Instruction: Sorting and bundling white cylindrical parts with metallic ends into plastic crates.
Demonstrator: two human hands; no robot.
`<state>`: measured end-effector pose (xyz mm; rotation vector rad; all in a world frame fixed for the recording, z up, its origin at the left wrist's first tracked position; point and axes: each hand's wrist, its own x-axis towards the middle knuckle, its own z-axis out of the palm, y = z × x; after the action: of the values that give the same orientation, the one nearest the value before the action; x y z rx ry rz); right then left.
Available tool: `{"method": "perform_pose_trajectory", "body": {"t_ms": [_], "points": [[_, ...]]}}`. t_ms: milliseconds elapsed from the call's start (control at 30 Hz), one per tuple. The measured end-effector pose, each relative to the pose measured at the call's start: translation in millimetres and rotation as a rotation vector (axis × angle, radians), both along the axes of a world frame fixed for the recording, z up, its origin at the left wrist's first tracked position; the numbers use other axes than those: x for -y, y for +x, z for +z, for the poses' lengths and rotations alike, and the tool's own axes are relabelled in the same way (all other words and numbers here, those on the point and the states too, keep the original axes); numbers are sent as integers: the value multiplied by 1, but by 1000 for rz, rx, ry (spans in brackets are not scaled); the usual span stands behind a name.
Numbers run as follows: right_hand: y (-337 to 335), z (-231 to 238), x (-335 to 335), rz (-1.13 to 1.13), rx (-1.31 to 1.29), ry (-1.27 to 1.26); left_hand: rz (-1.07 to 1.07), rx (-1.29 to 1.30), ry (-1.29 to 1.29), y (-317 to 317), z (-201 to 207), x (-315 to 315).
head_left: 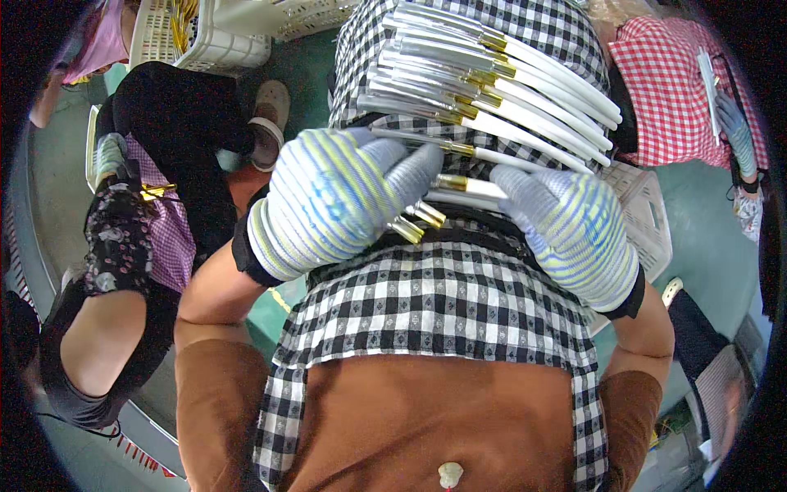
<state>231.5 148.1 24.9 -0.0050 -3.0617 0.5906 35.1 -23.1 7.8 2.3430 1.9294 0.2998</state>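
Observation:
On my lap, over a black-and-white checked apron [426,287], lies a row of slim paintbrushes [541,90] with white handles, gold ferrules and clear sleeves at the bristle ends. My left hand [332,201], in a striped knit glove, is curled around brushes; gold ferrule ends [418,221] stick out below its fingers. A white-handled brush [471,185] spans the gap between both hands. My right hand [574,225], gloved alike, pinches its handle end with bent fingers. The nearest brush of the row [500,158] lies just above the fingertips. My palms hide part of what I hold.
A cream plastic basket [201,37] with gold-tipped items stands at the upper left. To the right is a white crate [648,221]. A person in dark clothes sits at my left; a gloved hand [734,123] and red checked apron [672,90] show at the upper right.

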Motion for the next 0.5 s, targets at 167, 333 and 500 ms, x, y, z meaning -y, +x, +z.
{"method": "perform_pose_trajectory", "body": {"t_ms": [167,333,500], "points": [[-10,0,-8,-123,-140,168,270,263,331,-25,9,5],[-14,-14,-5,-203,-183,192,337,359,223,-36,-2,25],[2,-6,-4,5,-149,12,317,432,296,-16,-1,18]]}}
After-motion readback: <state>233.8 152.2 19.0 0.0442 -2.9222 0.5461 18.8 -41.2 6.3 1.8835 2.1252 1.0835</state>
